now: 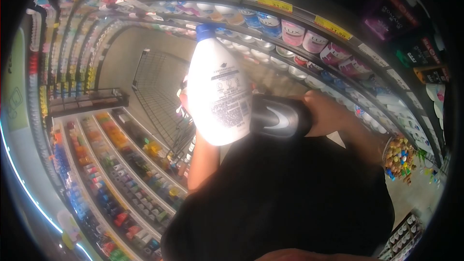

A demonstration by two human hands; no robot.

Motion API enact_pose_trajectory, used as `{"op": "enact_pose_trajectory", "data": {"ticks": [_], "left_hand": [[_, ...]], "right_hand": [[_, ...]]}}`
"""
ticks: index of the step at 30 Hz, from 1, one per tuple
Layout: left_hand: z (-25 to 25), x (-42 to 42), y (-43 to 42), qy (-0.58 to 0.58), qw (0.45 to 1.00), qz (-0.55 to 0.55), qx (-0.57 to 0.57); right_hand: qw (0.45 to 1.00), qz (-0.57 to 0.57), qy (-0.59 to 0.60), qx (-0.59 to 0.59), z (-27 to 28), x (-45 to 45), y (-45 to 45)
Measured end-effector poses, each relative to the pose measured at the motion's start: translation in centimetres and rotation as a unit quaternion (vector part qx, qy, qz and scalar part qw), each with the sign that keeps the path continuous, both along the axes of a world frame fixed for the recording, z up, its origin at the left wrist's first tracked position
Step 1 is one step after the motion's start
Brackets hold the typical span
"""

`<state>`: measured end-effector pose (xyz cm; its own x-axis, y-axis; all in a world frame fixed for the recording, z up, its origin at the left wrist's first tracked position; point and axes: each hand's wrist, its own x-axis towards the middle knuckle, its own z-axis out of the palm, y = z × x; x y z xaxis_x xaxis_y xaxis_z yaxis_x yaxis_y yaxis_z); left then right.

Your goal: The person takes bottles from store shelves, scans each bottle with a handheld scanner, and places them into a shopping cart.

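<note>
A large white bottle (218,92) with a blue cap (205,32) stands upright in front of me, its printed back label facing me. My left hand (184,97) is closed around its far side, mostly hidden behind the bottle. To the right, my right hand (320,111) grips a black bottle (276,117) with a silver-white curved mark, held nearly sideways. The two bottles meet or overlap in view; I cannot tell whether they touch. Glare washes out part of the white bottle.
A shelf of bottles with yellow price tags (333,27) curves along the top and right. Beyond my hands stands a wire shopping cart (157,84). At the left are tiered shelves of colourful products (116,164). A round container of small colourful items (399,154) is at the right.
</note>
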<state>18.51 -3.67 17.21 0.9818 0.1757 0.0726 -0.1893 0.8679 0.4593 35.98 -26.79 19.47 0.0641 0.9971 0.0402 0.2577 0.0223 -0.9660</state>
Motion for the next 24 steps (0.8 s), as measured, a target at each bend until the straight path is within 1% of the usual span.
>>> {"op": "enact_pose_trajectory", "data": {"ticks": [5, 7, 10, 13, 16, 19, 22, 24], "left_hand": [[-0.2, 0.0, 0.3, -0.003, 1.000, 0.020, -0.005], [-0.3, -0.4, 0.4, 0.035, 0.998, 0.052, 0.007], [-0.3, -0.7, 0.5, 0.061, 0.994, 0.087, 0.003], [-0.6, -1.0, 1.1, 0.074, 0.993, 0.082, 0.030], [-0.8, -1.2, 1.3, 0.072, 0.994, 0.088, 0.007], [-1.3, -1.4, 1.7, 0.093, 0.989, 0.112, 0.016], [-0.4, -0.9, 1.0, 0.049, 0.993, 0.091, -0.054], [0.2, -0.6, 0.8, 0.034, 0.995, 0.071, -0.067]], "right_hand": [[1.000, 0.008, 0.006, -0.012, 0.3, 0.1, 0.3], [1.000, 0.001, 0.016, -0.004, 0.2, 0.0, 0.5], [1.000, 0.014, 0.010, -0.015, 0.1, 0.0, 0.8], [1.000, -0.002, 0.010, 0.000, 0.2, -0.2, 1.1], [1.000, 0.015, 0.016, 0.007, -0.2, -0.1, 1.4], [1.000, 0.006, 0.006, 0.004, 0.2, -0.2, 1.6], [1.000, 0.018, 0.011, -0.003, -0.1, -0.1, 1.7], [1.000, 0.010, 0.016, -0.010, 0.3, -0.1, 1.8]]}}
